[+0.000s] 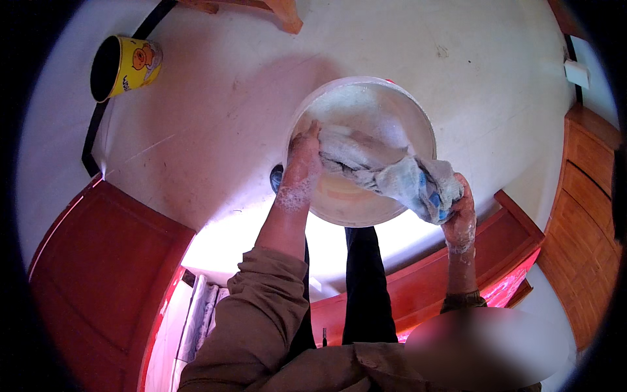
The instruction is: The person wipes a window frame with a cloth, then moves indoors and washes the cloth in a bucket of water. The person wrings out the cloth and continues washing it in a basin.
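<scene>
A wet, light grey cloth (372, 157) with blue patches is stretched across a round basin (362, 85) that holds cloudy, soapy water. At the left side of the basin, my left hand (307, 139) grips one end of the cloth; suds cover its wrist. My right hand (460, 208) is closed around the bunched other end, beyond the basin's right rim. Foam clings to the right wrist too. The fingers of my left hand are partly hidden.
A yellow bin (139, 66) with a cartoon print stands at the upper left. Red wooden furniture (112, 250) is at the lower left, and a red bench-like piece (509, 230) at the lower right. Wooden furniture legs (286, 14) show at the top. A wooden cabinet (583, 215) lines the right.
</scene>
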Action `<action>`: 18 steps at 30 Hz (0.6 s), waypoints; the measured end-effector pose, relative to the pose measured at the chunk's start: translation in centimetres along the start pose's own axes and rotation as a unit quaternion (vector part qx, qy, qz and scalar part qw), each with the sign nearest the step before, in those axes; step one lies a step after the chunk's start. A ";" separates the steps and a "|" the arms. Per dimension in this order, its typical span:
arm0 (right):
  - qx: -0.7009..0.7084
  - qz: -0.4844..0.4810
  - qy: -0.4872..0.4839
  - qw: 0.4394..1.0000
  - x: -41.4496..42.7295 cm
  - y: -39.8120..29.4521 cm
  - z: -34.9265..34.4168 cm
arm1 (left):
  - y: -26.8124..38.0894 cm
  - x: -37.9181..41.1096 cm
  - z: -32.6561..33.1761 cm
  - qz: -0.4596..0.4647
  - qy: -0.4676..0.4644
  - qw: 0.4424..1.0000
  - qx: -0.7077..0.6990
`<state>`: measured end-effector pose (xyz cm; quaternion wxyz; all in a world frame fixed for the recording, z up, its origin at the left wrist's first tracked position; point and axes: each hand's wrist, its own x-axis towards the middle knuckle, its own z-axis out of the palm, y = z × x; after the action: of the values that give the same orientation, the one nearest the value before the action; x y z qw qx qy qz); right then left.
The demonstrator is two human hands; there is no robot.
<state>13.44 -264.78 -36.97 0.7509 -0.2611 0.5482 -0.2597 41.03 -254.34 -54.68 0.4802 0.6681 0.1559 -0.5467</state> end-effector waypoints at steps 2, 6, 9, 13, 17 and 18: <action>-0.033 0.001 -0.013 0.999 0.1 0.2 -0.8 | 3.4 -2.6 1.0 -0.105 -0.093 0.974 -0.178; -0.095 -0.050 -0.079 0.991 0.3 0.2 0.3 | 4.8 -2.9 0.4 -0.300 -0.192 0.896 -0.265; -0.206 -0.100 -0.104 0.968 0.9 0.6 1.6 | 3.1 -5.3 -0.6 0.156 -0.289 0.943 -0.048; -0.380 -0.082 -0.137 0.911 2.0 0.8 3.6 | 4.6 -5.1 0.0 -0.088 -0.360 0.910 -0.187; -0.392 -0.082 -0.136 0.906 2.6 2.5 4.7 | 4.2 -6.9 0.8 0.060 -0.448 0.888 -0.088; -0.399 -0.090 -0.138 0.902 2.7 3.3 5.1 | 4.3 -6.9 0.9 0.125 -0.477 0.869 -0.037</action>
<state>19.44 -263.66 -39.76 0.6258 -0.6202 0.4707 -0.0469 41.22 -255.05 -46.53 0.5847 0.3218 -0.1569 -0.7280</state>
